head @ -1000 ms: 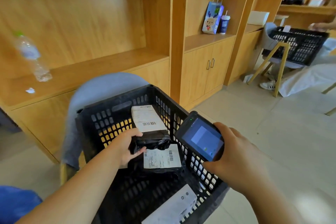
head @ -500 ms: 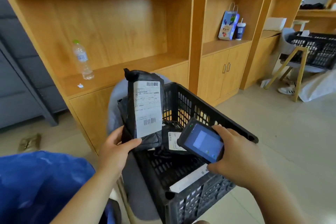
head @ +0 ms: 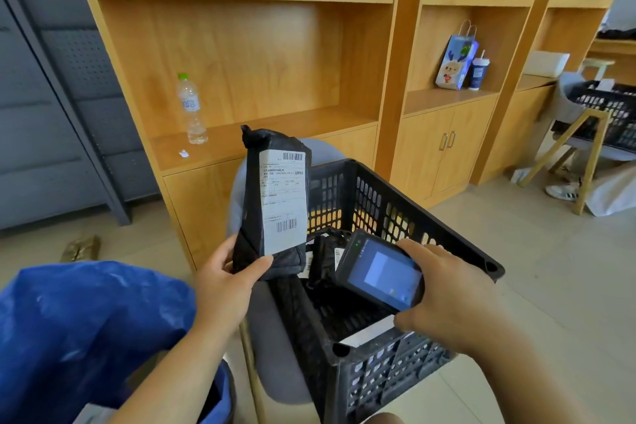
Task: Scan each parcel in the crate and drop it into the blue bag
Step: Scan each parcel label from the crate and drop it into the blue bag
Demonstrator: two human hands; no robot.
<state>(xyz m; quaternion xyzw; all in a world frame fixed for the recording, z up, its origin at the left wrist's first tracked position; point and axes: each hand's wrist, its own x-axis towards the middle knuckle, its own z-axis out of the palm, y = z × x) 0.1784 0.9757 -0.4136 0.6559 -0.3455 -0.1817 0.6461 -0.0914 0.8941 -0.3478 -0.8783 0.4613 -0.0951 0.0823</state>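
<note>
Head view: the left hand (head: 223, 280) holds a black parcel (head: 275, 203) upright just above the near-left corner of the black crate (head: 378, 385), thumb pinching its lower edge, with the white barcode label facing the camera. Over the crate's near side the right hand (head: 447, 299) grips a handheld scanner (head: 382, 274) - fingers curled round its body, screen lit - just right of the parcel and lower. More black parcels (head: 327, 258) lie inside the crate. The blue bag (head: 86, 327) sits left of the crate, below the left forearm.
</note>
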